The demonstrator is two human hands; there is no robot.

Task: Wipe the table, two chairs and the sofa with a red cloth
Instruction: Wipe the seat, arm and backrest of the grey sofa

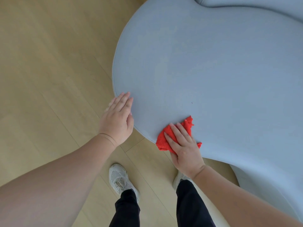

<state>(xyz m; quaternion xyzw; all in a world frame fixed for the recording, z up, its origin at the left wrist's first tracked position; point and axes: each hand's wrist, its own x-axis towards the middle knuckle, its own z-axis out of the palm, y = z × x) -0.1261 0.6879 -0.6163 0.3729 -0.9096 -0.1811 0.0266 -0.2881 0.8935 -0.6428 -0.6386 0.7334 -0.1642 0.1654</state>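
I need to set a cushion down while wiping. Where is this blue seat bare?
The sofa seat is bare across its whole middle and far side. It is crowded only at the near edge, where the left hand rests flat and the right hand presses the red cloth. The wooden floor to its left is bare too.

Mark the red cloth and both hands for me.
red cloth (161, 142), head view: bare left corner beside the fingers.
right hand (183, 145), head view: back of hand, flat on the cloth.
left hand (117, 118), head view: back of hand, at the sofa (213, 63) edge.
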